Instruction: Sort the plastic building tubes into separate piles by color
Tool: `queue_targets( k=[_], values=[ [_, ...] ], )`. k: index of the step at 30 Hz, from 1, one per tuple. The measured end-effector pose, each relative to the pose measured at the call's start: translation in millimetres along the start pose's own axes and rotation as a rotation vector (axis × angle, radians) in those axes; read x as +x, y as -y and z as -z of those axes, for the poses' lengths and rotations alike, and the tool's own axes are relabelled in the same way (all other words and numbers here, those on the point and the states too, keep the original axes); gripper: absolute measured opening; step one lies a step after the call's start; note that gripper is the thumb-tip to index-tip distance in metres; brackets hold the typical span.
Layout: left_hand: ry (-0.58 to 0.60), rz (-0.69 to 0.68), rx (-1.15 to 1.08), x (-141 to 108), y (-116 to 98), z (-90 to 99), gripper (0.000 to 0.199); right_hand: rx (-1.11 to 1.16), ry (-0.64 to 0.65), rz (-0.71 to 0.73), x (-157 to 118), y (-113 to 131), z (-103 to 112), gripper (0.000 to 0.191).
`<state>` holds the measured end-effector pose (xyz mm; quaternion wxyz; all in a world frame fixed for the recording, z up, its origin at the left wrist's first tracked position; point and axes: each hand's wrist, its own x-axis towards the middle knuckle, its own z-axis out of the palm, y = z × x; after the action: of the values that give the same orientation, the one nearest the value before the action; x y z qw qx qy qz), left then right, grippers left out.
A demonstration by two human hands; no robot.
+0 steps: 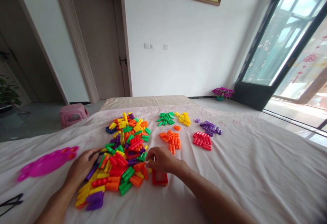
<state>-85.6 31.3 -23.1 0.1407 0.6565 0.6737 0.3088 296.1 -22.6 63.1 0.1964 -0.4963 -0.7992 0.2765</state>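
A mixed heap of plastic building blocks (pixel 119 164) in red, orange, yellow, green and purple lies before me on the cloth. At its left edge, my left hand (pixel 85 164) has its fingers stretched apart beside a dark blue piece, partly hidden. My right hand (pixel 163 161) is at the heap's right side, its fingers pinched on a small yellow block (pixel 150 170), mostly covered. Below that hand lies a red rectangular frame piece (pixel 160 179). Farther off are single-colour groups: green blocks (pixel 166 118), yellow blocks (pixel 184 118), orange blocks (pixel 171 139), red blocks (pixel 202 140) and purple blocks (pixel 209 128).
A magenta plastic tray (pixel 48 164) lies left of my left hand, with black straps (pixel 11 202) nearer me. A pale, wrinkled cloth (pixel 230 183) covers the table. Beyond are a pink stool (pixel 74 115) and a pot of purple flowers (pixel 222 93).
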Motion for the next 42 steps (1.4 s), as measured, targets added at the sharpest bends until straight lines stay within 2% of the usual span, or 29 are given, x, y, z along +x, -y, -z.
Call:
queue_targets(
  k=[5, 8, 11, 15, 17, 20, 24, 29, 32, 34, 38, 42],
  values=[
    [0.006, -0.001, -0.002, -0.1, -0.6, 0.8, 0.046, 0.369, -0.366, -0.127, 20.4, -50.3, 23.3, 0.019],
    [0.012, -0.001, -0.016, -0.1, 1.2, 0.5, 0.046, 0.376, -0.601, -0.22, 25.3, -88.9, 46.1, 0.023],
    [0.016, 0.001, -0.027, 0.6, 4.1, -0.4, 0.045, 0.376, -0.773, -0.291, 26.6, -123.6, 65.8, 0.031],
    [0.008, -0.022, -0.034, 2.7, 8.2, -2.3, 0.043, 0.575, -0.945, -0.22, 30.6, -155.0, 75.6, 0.055],
    [0.007, -0.028, -0.04, 3.7, 9.8, -3.2, 0.043, 0.648, -0.981, -0.184, 32.4, -163.4, 74.2, 0.062],
    [0.008, -0.026, -0.046, 4.3, 10.8, -3.8, 0.044, 0.622, -0.966, -0.168, 32.2, -166.2, 69.7, 0.058],
    [-0.003, -0.019, -0.035, 2.8, 8.1, -2.7, 0.043, 0.345, -0.908, -0.102, 28.8, -146.8, 60.3, 0.036],
    [-0.004, -0.011, -0.042, 0.6, 2.2, -0.9, 0.045, 0.001, -0.623, 0.152, 27.4, -91.1, 33.5, 0.02],
    [-0.003, -0.01, -0.038, 0.2, 0.2, -0.2, 0.045, -0.102, -0.451, 0.321, 27.0, -60.4, 14.1, 0.019],
    [-0.001, -0.006, -0.035, -0.5, -1.5, 0.7, 0.044, -0.139, -0.359, 0.37, 26.3, -46.8, 4.2, 0.022],
    [-0.015, 0.012, -0.014, -3.3, -8.1, 3.7, 0.042, -0.209, -0.251, 0.315, 28.1, -33.1, -1.9, 0.029],
    [-0.044, -0.006, 0.005, -5.1, -12.4, 5.1, 0.039, -0.338, -0.254, 0.105, 45.9, -28.3, 8.2, 0.031]
  ],
)
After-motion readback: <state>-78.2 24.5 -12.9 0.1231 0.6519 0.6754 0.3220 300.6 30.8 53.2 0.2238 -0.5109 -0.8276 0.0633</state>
